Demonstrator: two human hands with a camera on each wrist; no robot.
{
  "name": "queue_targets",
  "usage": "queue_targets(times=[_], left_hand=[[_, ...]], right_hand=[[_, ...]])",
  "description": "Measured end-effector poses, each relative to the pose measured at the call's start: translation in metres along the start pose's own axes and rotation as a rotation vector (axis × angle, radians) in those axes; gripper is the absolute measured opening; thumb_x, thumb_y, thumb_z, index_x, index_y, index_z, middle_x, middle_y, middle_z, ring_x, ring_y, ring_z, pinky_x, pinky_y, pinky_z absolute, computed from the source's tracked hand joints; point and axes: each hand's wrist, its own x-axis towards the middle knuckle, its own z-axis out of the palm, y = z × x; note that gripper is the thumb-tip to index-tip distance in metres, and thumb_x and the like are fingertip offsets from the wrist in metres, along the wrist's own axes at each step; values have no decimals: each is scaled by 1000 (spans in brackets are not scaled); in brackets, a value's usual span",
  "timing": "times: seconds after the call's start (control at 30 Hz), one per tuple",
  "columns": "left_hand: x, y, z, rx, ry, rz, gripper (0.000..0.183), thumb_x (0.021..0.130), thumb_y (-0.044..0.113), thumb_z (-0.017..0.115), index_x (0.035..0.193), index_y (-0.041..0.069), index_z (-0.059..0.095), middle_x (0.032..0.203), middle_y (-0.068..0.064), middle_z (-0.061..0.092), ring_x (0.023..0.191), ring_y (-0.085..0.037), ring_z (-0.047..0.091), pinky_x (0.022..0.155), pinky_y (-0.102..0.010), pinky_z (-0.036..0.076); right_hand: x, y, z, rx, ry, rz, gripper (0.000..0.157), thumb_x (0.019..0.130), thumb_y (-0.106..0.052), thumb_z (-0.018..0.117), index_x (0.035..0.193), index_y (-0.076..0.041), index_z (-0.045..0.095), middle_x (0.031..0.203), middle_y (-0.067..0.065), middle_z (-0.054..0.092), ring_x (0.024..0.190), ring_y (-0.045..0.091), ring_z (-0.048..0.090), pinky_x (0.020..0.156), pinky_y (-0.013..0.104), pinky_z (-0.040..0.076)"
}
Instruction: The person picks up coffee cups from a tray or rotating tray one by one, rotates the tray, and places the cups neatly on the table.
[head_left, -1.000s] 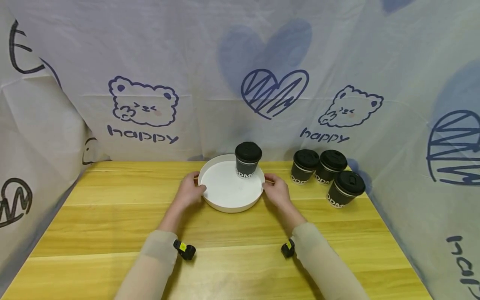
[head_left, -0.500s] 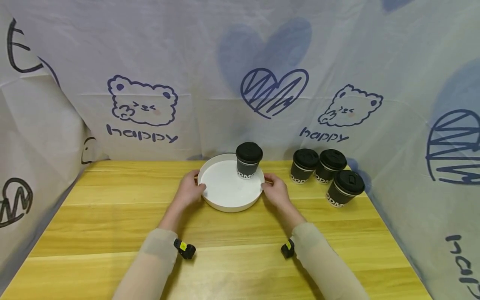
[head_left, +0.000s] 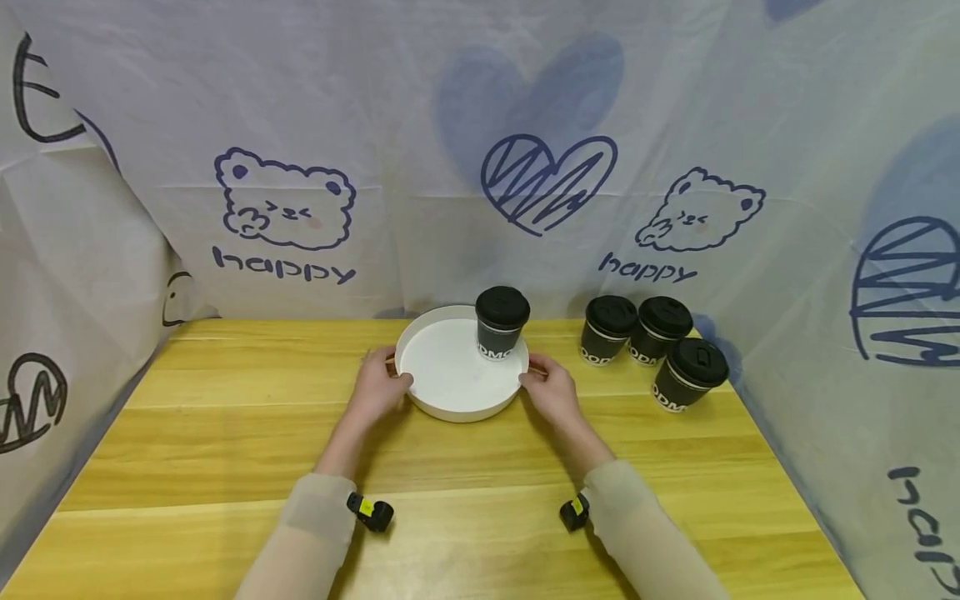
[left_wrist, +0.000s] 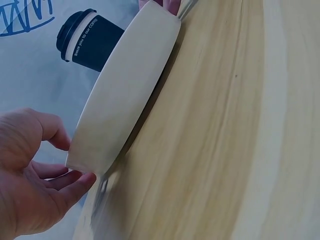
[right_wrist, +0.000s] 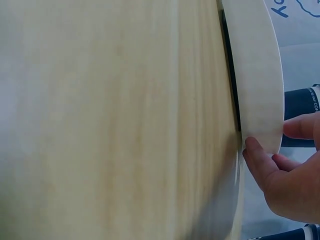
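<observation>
A round white tray [head_left: 450,379] with a low rim is held at both sides near the back of the wooden table. My left hand [head_left: 377,385] grips its left side, thumb at the rim and fingers lower on the outside wall in the left wrist view. On the opposite side my right hand [head_left: 553,388] pinches the tray wall [right_wrist: 257,75] the same way. One dark paper coffee cup [head_left: 498,340] with a black lid stands upright on the tray, toward its back right. A dark strip shows under the tray; whether it is off the table cannot be told.
Three similar lidded cups stand at the table's back right: one at left [head_left: 603,340], one beside it [head_left: 654,340], one nearer the right edge [head_left: 684,383]. A patterned cloth [head_left: 420,242] hangs behind the wooden table [head_left: 465,525].
The cup on the tray has shifted slightly right and toward me relative to the tray. Both hands keep their hold on the tray, and the other cups stay put.
</observation>
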Motion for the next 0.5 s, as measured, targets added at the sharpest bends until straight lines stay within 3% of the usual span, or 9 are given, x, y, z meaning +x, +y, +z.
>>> queue_targets(times=[0.5], left_hand=[[4,1,-2,14,-12,-17,64,93,0,57,151,-16,36,147,-34,44,133,-46,52,104,-47,54]], right_hand=[[8,-2,-1,-4,8,2,44,97,-6,61,140,4,60,141,21,62,125,34,63,103,42,54]])
